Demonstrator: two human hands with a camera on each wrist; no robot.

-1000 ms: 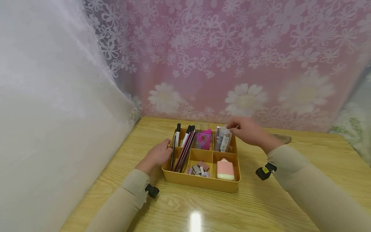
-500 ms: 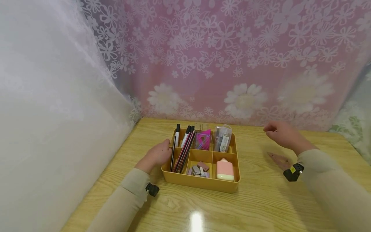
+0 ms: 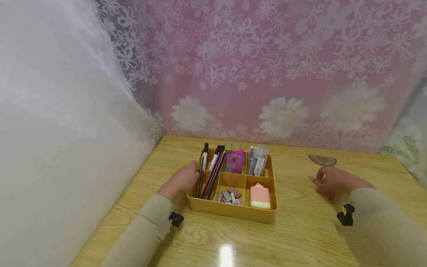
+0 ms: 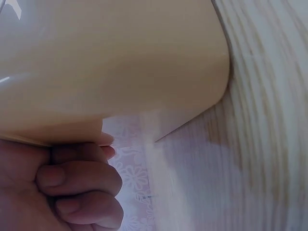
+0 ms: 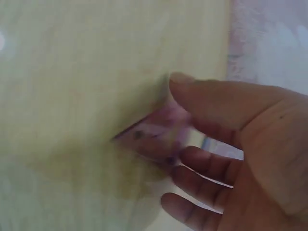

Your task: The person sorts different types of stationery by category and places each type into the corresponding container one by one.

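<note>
A yellow organizer tray (image 3: 233, 211) with several compartments stands on the table. My left hand (image 3: 181, 180) grips its left wall; in the left wrist view the curled fingers (image 4: 86, 178) lie against the tray's side. Out on the table to the right, my right hand (image 3: 337, 181) is at a pinkish see-through set square (image 3: 313, 180). In the right wrist view, thumb and fingers close on the set square (image 5: 149, 134) from both sides, with one corner sticking out; this view is blurred. Just behind that hand lies a protractor (image 3: 323, 160).
The tray holds pencils (image 3: 213, 176), black-capped markers (image 3: 205, 155), a pink set square (image 3: 236, 159), a clear pouch (image 3: 257, 161), several small erasers (image 3: 230, 194) and a pink bottle (image 3: 259, 196). A flowered curtain (image 3: 233, 74) hangs behind the table, with a white sheet (image 3: 66, 111) at the left.
My right hand has left the tray's back right compartment, swung right across the table and come down onto the set square. My left hand has stayed on the tray.
</note>
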